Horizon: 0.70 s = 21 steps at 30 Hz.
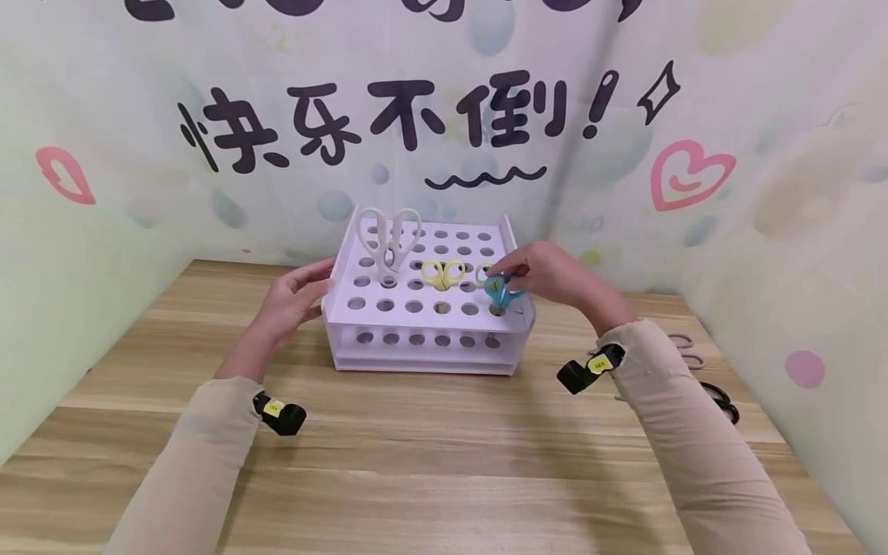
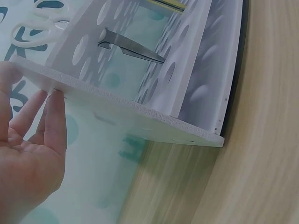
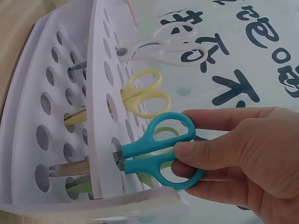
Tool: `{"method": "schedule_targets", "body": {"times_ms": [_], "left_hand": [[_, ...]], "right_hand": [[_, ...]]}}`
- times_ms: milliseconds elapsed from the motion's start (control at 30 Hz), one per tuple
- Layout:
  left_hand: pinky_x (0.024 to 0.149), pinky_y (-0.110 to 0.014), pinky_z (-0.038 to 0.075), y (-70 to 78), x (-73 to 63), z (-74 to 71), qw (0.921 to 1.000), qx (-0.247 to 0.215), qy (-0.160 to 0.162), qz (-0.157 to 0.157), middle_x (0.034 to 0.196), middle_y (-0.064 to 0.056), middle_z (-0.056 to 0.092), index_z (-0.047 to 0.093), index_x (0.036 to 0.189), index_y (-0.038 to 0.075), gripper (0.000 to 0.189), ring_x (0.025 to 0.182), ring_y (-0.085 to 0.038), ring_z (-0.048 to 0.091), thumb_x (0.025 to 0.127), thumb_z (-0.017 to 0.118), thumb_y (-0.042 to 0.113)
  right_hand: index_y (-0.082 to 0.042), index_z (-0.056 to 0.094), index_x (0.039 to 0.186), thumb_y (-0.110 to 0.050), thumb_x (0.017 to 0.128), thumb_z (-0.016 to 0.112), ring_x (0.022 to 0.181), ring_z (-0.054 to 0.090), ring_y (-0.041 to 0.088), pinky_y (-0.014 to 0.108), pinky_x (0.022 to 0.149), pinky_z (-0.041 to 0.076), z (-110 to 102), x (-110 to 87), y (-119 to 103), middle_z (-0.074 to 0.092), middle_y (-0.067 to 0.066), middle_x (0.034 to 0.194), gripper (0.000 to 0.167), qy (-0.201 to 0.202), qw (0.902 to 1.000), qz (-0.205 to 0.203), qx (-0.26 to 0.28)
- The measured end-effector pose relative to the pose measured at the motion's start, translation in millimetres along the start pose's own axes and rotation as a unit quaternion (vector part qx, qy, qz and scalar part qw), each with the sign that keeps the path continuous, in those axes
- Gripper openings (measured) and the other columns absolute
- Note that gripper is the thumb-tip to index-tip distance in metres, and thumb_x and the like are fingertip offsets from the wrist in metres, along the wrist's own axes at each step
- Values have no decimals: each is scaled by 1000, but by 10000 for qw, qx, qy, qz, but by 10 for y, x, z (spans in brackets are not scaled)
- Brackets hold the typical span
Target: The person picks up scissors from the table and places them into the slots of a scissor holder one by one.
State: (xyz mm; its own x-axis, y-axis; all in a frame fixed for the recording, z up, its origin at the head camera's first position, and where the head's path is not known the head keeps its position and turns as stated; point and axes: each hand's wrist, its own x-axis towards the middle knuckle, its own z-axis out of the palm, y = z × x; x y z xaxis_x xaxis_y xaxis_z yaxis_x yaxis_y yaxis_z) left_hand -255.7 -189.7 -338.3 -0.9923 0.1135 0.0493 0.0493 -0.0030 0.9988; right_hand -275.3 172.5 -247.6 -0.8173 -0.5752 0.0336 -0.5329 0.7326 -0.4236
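Note:
A white rack (image 1: 428, 320) with rows of round holes stands on the wooden table. My right hand (image 1: 555, 274) pinches the handles of teal scissors (image 3: 154, 151) between thumb and fingers. Their blades pass down through a hole at the rack's front right corner; the tips show over the lower shelf in the right wrist view. My left hand (image 1: 287, 301) touches the rack's left side panel (image 2: 117, 105) with fairly straight fingers. White scissors (image 1: 388, 243), yellow scissors (image 1: 442, 274) and pale green scissors (image 3: 166, 135) stand handles-up in other holes; the green pair is partly hidden.
On the table (image 1: 416, 455), right of the rack, lie scissors with pinkish handles (image 1: 683, 339) and scissors with black handles (image 1: 724, 401), partly covered by my right forearm. A printed cloth wall (image 1: 291, 200) rises close behind the rack.

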Motion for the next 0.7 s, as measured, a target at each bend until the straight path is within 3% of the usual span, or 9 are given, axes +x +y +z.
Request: {"method": "schedule_targets", "body": {"times_ms": [233,500,700], "left_hand": [[78,-20,50,3,2,6,10000,47,-15,4,125,-7,44,37,140,7,54,101,-12,50,92,57,21],[77,-20,50,-3,0,5,10000,-17,-15,38,120,-4,45,38,140,6,54,99,-11,51,92,57,21],[76,-21,50,-22,5,-3,9997,-205,-24,111,115,-1,48,38,139,3,53,96,-8,52,91,58,18]], "right_hand": [[-8,70,107,2,80,68,82,59,17,30,72,51,-7,37,-40,68,6,94,29,-130,9993,-316,-180],[-6,70,107,4,78,69,80,59,18,31,75,52,-5,42,-26,67,6,91,30,-149,9994,-310,-79],[-7,70,106,4,78,68,78,56,17,29,68,49,33,43,-1,66,5,87,30,-248,9992,-244,-174]]}}
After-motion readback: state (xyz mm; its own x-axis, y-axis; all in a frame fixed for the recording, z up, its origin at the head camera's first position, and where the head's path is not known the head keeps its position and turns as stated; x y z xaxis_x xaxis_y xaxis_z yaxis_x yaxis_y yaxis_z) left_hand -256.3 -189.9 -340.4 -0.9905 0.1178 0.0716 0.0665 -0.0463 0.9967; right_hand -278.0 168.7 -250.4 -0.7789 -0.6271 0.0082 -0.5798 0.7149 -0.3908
